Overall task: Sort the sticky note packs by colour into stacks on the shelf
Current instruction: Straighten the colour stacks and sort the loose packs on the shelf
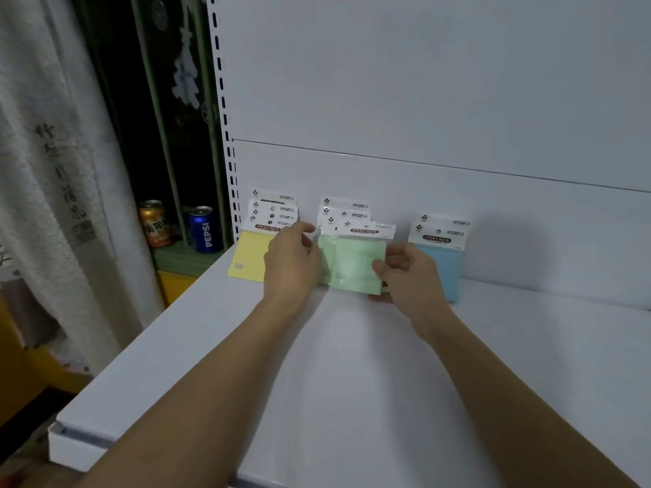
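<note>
Three stacks of sticky note packs stand against the back panel of the white shelf (352, 382): a yellow stack (248, 257) at left, a green stack (326, 255) in the middle, a blue stack (445, 262) at right. My right hand (410, 276) pinches the right edge of the front green pack (355, 267), thumb on its face. My left hand (292, 262) is at the left side of the green stack, fingers curled toward the pack headers; it partly covers the yellow stack.
Left of the shelf's slotted upright (225, 135), a Pepsi can (205, 230) and a gold can (155, 223) stand on a green ledge. A white curtain (53, 170) hangs at far left. The shelf's front edge (77, 449) is at lower left.
</note>
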The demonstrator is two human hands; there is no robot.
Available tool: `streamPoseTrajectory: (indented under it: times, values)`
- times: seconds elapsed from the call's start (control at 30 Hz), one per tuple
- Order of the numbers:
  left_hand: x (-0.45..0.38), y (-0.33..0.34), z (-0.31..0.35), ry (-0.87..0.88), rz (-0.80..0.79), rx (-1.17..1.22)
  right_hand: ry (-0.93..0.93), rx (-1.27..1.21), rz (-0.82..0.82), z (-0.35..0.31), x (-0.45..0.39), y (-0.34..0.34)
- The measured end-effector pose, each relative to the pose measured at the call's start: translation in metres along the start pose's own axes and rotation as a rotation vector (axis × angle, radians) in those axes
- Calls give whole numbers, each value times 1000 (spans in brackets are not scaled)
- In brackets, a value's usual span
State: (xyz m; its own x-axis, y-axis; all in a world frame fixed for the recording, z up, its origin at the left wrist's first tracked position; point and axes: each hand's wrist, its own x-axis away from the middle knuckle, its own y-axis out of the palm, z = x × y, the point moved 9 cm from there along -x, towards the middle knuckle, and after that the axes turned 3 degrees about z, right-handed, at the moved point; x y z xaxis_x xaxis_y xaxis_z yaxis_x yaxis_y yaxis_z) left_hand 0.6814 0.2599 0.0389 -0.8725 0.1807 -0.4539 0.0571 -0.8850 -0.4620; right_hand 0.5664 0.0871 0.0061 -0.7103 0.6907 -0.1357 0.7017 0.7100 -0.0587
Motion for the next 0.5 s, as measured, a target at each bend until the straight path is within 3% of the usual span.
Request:
streamPoseTrajectory:
  times: [0.17,0.33,0.5]
  values:
    - [2,-16,3,-5,37,-15,2,79,-20,2,3,10]
    - [2,-25,6,1,74,-6,-185,425,58,-5,1,10]
    - [10,-30,12,62,121,13,-252,544,118,-9,-3,6]
